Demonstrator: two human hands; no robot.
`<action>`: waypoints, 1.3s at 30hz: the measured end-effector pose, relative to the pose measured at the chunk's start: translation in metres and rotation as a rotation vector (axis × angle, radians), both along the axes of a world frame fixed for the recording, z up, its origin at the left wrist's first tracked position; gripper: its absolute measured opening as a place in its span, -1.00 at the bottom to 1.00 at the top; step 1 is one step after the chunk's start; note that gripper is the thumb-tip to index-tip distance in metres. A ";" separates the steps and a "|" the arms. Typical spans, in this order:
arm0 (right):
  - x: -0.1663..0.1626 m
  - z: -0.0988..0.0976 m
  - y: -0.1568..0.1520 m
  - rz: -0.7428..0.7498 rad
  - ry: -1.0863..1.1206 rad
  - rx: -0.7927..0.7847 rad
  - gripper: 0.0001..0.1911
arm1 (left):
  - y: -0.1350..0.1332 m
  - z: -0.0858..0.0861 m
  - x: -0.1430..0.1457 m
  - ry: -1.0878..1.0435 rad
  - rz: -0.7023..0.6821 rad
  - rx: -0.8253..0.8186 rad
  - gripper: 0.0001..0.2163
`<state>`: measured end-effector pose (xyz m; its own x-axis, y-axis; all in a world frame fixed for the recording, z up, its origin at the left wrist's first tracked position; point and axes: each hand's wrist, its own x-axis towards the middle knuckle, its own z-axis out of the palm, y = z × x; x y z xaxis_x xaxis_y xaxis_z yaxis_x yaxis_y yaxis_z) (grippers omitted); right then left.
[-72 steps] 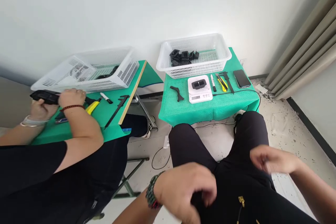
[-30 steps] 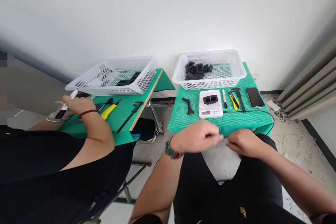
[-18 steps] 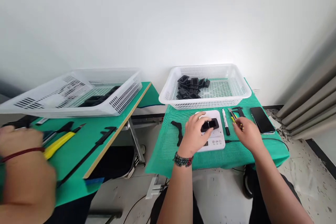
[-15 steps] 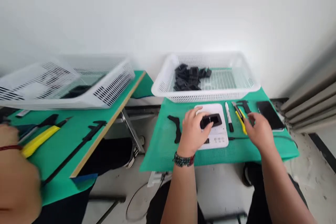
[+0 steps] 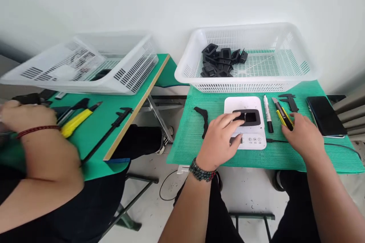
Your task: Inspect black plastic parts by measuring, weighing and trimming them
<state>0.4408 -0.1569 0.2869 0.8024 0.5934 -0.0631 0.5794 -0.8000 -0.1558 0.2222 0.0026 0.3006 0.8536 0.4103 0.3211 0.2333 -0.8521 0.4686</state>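
Note:
A black rectangular frame part (image 5: 247,117) lies on a small white scale (image 5: 255,142) on the green table (image 5: 256,157). My left hand (image 5: 224,138) reaches over the scale's front, its bent fingers closed on the part's left end. Over to the right, my right hand (image 5: 303,136) rests on the table. Its curled fingers close on the near end of a yellow utility knife (image 5: 283,114). A bead bracelet (image 5: 202,172) is on my left wrist.
Behind the scale stands a white basket (image 5: 248,85) with several black parts (image 5: 222,60). Also on the table are a marker (image 5: 267,114), a caliper (image 5: 288,100), a phone (image 5: 325,115) and a curved black piece (image 5: 203,119). A co-worker's arm (image 5: 42,152) works at the left table (image 5: 125,95).
My hands rose from my lap to the table, the left onto the part on the scale and the right to the yellow knife. The view has moved closer.

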 end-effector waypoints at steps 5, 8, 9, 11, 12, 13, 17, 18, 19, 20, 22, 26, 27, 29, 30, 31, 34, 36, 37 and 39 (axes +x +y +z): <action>0.009 0.011 -0.004 -0.014 0.156 -0.018 -0.51 | 0.002 -0.011 0.012 0.000 0.022 0.042 -0.65; 0.013 0.021 -0.010 0.016 0.220 0.019 -0.78 | 0.001 -0.013 0.015 -0.005 0.062 0.068 -0.68; 0.014 0.023 -0.013 0.017 0.234 0.056 -0.82 | 0.000 -0.013 0.015 -0.008 0.090 0.084 -0.71; 0.013 0.029 -0.020 0.023 0.270 0.157 -0.80 | 0.000 -0.014 0.014 -0.023 0.163 0.105 -0.81; 0.012 0.031 -0.023 0.036 0.299 0.219 -0.78 | 0.000 -0.015 0.015 -0.047 0.204 0.100 -0.86; 0.010 0.033 -0.025 0.060 0.341 0.287 -0.75 | 0.000 -0.016 0.015 -0.087 0.243 0.080 -0.91; -0.003 0.036 -0.020 0.211 0.555 0.542 -0.66 | 0.007 -0.021 0.022 -0.421 0.289 -0.154 -0.90; -0.006 0.036 -0.017 0.245 0.592 0.586 -0.65 | 0.010 -0.022 0.024 -0.514 0.273 -0.240 -0.83; -0.010 0.035 -0.012 0.272 0.619 0.621 -0.65 | 0.012 -0.024 0.026 -0.593 0.254 -0.330 -0.75; -0.014 0.034 -0.007 0.295 0.638 0.650 -0.66 | 0.015 -0.024 0.029 -0.656 0.242 -0.417 -0.68; -0.022 0.031 0.003 0.339 0.679 0.702 -0.68 | 0.020 -0.026 0.032 -0.735 0.247 -0.560 -0.56; -0.037 0.026 0.020 0.426 0.800 0.799 -0.66 | 0.027 -0.031 0.040 -0.837 0.303 -0.724 -0.46; -0.041 0.025 0.024 0.435 0.820 0.811 -0.66 | 0.028 -0.033 0.041 -0.868 0.303 -0.772 -0.46; -0.047 0.023 0.029 0.446 0.820 0.814 -0.67 | 0.029 -0.036 0.044 -0.938 0.290 -0.884 -0.46; -0.049 0.023 0.031 0.455 0.802 0.809 -0.68 | 0.028 -0.036 0.046 -0.971 0.287 -0.939 -0.45; -0.051 0.022 0.032 0.466 0.778 0.803 -0.70 | 0.028 -0.036 0.047 -0.999 0.291 -0.988 -0.45; -0.053 0.022 0.032 0.482 0.721 0.801 -0.72 | 0.026 -0.031 0.049 -1.070 0.347 -1.108 -0.42; -0.052 0.021 0.030 0.469 0.720 0.801 -0.72 | 0.025 -0.027 0.050 -1.100 0.388 -1.160 -0.41; -0.052 0.021 0.030 0.461 0.725 0.802 -0.71 | 0.025 -0.025 0.050 -1.110 0.404 -1.169 -0.40; -0.051 0.020 0.029 0.450 0.737 0.807 -0.69 | 0.025 -0.025 0.050 -1.106 0.431 -1.147 -0.40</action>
<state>0.3897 -0.1280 0.3067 0.4379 0.8935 0.0994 0.3427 -0.0637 -0.9373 0.2724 0.0277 0.2759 0.1994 0.9791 0.0390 -0.5083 0.0693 0.8584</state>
